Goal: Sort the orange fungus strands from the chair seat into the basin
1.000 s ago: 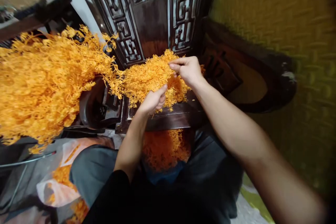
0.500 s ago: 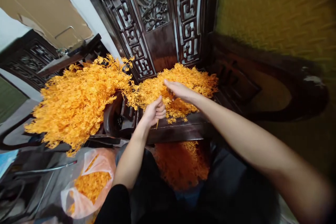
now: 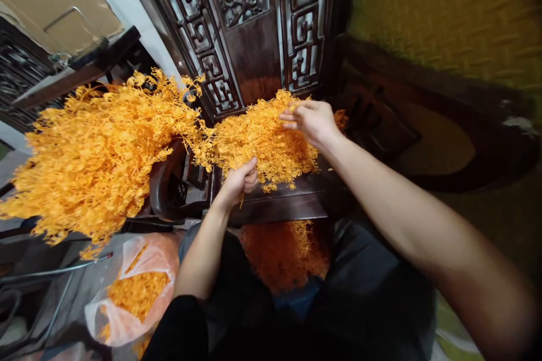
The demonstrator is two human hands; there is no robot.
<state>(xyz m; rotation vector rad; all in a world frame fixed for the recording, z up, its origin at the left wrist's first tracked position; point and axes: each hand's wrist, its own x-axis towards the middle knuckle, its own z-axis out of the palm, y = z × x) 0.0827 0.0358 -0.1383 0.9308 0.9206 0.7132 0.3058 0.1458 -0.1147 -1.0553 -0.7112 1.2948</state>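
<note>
A heap of curly orange pieces (image 3: pixel 258 141) lies on the dark wooden seat (image 3: pixel 288 206). My left hand (image 3: pixel 241 180) is closed at the heap's front edge, with a thin orange stem poking out below the fist. Over the right part of the heap is my right hand (image 3: pixel 311 121), its fingers bent together around a small orange piece. A larger orange bundle (image 3: pixel 101 152) rests over the wooden armrest (image 3: pixel 163 192) at the left.
A carved wooden backrest (image 3: pixel 254 45) rises behind the heap. On the floor at the lower left sits a plastic bag (image 3: pixel 156 254) of orange pieces, beside metal rods. More orange material (image 3: pixel 288 254) lies below the seat, between my legs.
My right hand has moved right and up, away from my left hand, and its fingers now pinch a small orange piece. My left hand remains closed. The view has shifted slightly.
</note>
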